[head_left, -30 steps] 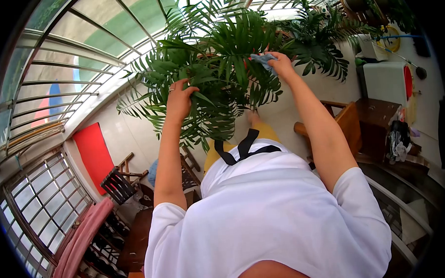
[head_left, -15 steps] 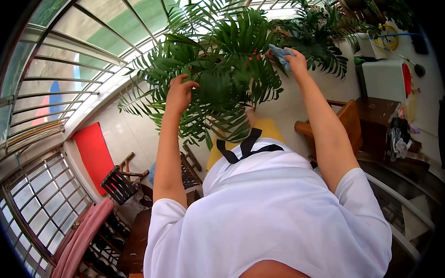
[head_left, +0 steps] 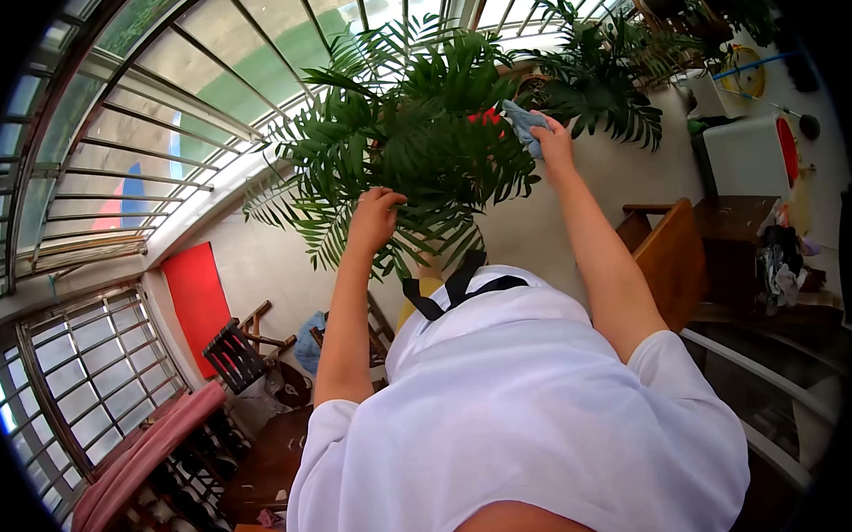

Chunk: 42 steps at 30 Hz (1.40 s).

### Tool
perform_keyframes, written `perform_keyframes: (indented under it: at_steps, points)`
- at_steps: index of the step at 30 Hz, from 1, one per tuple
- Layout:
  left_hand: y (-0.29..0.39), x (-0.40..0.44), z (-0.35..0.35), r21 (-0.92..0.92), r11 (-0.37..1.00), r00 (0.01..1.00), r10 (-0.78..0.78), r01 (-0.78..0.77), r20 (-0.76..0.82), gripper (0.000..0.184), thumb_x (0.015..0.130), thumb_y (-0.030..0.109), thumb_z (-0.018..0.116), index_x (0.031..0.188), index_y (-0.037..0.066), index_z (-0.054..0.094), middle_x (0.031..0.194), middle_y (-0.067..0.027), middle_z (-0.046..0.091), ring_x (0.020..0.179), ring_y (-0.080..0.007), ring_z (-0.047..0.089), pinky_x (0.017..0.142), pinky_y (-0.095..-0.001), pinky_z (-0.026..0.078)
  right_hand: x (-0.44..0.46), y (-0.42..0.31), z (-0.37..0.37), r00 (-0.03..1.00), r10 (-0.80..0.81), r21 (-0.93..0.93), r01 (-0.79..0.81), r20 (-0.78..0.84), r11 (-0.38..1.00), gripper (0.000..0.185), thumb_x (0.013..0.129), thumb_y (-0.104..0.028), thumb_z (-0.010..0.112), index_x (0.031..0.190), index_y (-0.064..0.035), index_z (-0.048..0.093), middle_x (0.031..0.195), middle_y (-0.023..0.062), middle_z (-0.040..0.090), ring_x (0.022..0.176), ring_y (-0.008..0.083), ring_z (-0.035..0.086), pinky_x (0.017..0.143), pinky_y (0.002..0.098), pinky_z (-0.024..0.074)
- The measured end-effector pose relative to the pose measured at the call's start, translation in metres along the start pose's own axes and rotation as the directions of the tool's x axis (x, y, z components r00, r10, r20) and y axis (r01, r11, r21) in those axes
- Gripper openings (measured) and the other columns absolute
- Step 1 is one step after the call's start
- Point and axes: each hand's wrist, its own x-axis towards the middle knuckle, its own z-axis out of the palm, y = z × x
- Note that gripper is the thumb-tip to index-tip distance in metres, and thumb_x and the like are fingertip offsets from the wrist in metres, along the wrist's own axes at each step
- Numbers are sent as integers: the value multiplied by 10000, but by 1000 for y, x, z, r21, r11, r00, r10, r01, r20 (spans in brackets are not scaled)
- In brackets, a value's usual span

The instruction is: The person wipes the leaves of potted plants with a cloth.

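Note:
A large leafy potted palm (head_left: pixel 412 144) spreads its dark green fronds in front of me. At the lower left of its foliage is my left hand (head_left: pixel 376 218), fingers drawn together in a pinch on a leaf; the exact contact is hard to see. My right hand (head_left: pixel 555 144), to the right of the fronds, grips a crumpled light blue cloth (head_left: pixel 523 128) that hangs by the leaves. Something red (head_left: pixel 487 118) shows between the fronds beside the cloth. The palm's pot is hidden by the foliage.
Barred windows (head_left: pixel 240 47) run along the far and left sides. A second plant (head_left: pixel 598 100) stands at the back right. A wooden chair (head_left: pixel 670 257) is right of me. At the left are a red panel (head_left: pixel 197 297) and a dark-strapped chair (head_left: pixel 237 352).
My left hand has moved down and right, and its fingers have closed from a looser, spread pose. The right hand with the cloth has shifted slightly left and down. The view has turned a little.

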Motion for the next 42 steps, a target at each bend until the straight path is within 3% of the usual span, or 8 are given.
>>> perform_keyframes:
  at_steps: [11,17,21,25,30,33,35,42]
  points:
    - [92,-30,89,64,997,877,9,-45,480,280,757,33,564,1016,119,627,1054,-115,553,995,-311,526,864,-370,438,-109,75,-126,979,129,158,-104,-157,982,356,781,1,547,1134,-7,588,1004,56,623,847,117,581,745,233,455]
    - [143,-6,115,4,981,875,170,-192,454,216,760,66,554,946,127,646,985,-74,581,935,-289,557,777,-378,468,-139,94,-183,931,189,157,-146,-312,977,356,784,-8,545,1137,-20,591,1039,59,614,882,133,577,751,242,454]
    - [175,36,102,85,973,946,186,-216,266,211,763,53,552,935,128,649,981,-53,600,945,-265,560,780,-364,467,-136,96,-197,921,211,198,-151,-329,969,346,790,-21,541,1132,-26,595,1020,52,619,874,121,574,737,238,451]
    - [176,111,72,124,967,967,235,-222,-97,224,787,67,571,1000,118,619,1022,-80,594,987,-282,542,847,-356,437,-125,95,-208,953,189,160,-154,-237,975,340,782,-32,537,1115,-35,606,969,39,624,840,106,563,719,230,445]
    - [166,198,75,377,876,903,389,-302,-181,306,838,232,602,1120,118,586,1183,-106,535,1135,-317,455,945,-401,377,-81,95,-224,975,185,45,-181,-125,982,346,748,-23,539,1081,-57,624,962,34,607,835,107,557,727,239,445]
    - [145,220,98,490,814,920,388,-311,-62,311,856,330,567,1085,124,612,1243,-115,496,1201,-336,397,983,-435,329,-51,94,-222,996,69,-90,-73,-49,993,358,724,-27,542,1067,-72,631,992,46,581,859,134,564,739,264,451]
    - [138,216,103,517,772,929,287,-370,236,308,858,374,547,1018,130,645,1258,-112,488,1232,-333,368,1011,-453,286,-28,83,-218,998,6,-261,9,55,965,366,734,-3,524,1083,-65,617,968,22,549,831,112,540,726,227,445]
    - [151,161,106,476,816,917,153,-328,369,254,828,342,586,890,104,649,1182,-107,520,1217,-309,387,1010,-511,279,42,67,-182,949,140,-355,-32,283,934,353,712,-43,548,1049,-98,636,977,112,564,902,248,568,794,294,452]
